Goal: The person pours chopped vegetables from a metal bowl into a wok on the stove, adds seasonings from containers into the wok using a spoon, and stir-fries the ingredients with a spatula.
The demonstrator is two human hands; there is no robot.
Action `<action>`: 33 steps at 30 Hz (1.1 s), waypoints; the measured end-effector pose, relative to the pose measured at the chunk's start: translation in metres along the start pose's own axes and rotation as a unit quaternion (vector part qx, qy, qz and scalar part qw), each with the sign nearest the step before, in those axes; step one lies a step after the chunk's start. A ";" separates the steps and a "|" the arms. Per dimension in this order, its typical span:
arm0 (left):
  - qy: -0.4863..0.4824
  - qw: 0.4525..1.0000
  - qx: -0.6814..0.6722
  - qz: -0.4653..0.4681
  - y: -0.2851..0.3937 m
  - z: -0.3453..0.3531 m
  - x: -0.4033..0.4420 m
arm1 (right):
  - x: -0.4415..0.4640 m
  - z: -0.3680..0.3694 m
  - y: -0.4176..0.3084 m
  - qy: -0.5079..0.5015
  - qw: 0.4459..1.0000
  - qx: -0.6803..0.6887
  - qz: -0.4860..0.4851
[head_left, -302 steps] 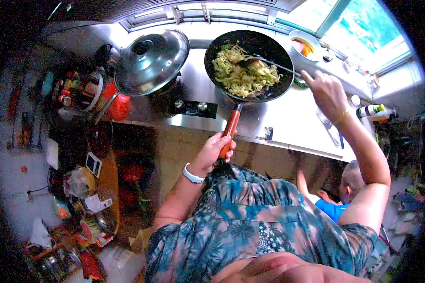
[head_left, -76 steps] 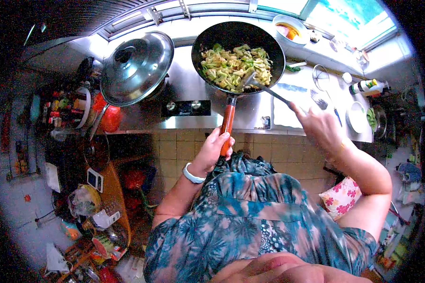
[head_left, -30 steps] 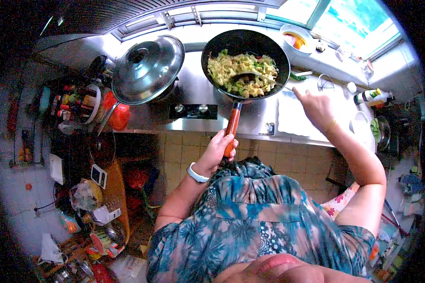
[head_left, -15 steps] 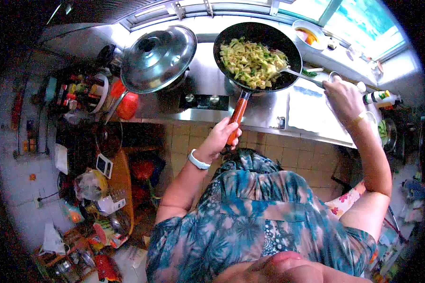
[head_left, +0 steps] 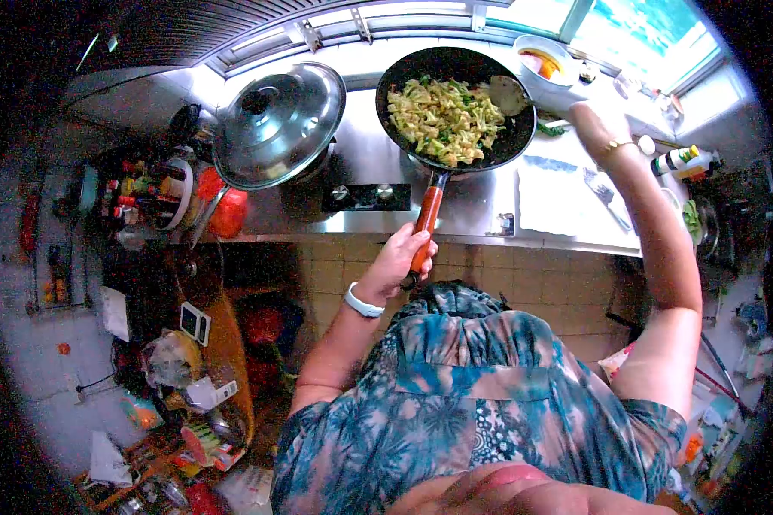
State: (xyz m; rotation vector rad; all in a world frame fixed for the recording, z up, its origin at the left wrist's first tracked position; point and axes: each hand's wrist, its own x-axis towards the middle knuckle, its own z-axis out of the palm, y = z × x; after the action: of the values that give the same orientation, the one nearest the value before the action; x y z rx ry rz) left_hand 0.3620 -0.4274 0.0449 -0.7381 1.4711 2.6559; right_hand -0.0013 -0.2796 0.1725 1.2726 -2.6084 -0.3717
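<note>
Frying pan [head_left: 520, 136]: at the right side of the stove [head_left: 361, 129], handle directed toward the person.
Chopped food [head_left: 445, 120]: spread inside the frying pan.
Left hand [head_left: 404, 256]: fingers wrapped around the pan handle [head_left: 430, 204].
Right hand [head_left: 599, 129]: fingers closed, apparently on the spatula shaft; glare obscures the grip.
Spatula [head_left: 508, 95]: head at the pan's right inner wall, beside the food.
Metal lid [head_left: 288, 129]: left of the frying pan.

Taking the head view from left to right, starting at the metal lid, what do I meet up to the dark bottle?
Metal lid → pan → white bowl → right hand → dark bottle.
</note>
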 end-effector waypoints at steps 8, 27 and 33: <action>0.005 1.000 0.017 -0.006 -0.004 0.007 0.003 | -0.006 -0.024 -0.053 -0.002 0.992 0.121 -0.034; 0.011 1.000 -0.001 -0.004 -0.015 0.004 0.014 | -0.018 -0.045 -0.114 0.046 0.985 -0.021 -0.162; 0.014 1.000 -0.011 0.007 -0.015 0.003 0.013 | -0.015 -0.013 -0.076 0.022 0.987 -0.001 -0.158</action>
State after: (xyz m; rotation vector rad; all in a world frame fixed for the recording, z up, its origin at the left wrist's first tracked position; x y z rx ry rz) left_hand 0.3532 -0.4195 0.0291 -0.7724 1.4601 2.6879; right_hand 0.0679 -0.3142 0.1598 1.6784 -2.3671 -0.3924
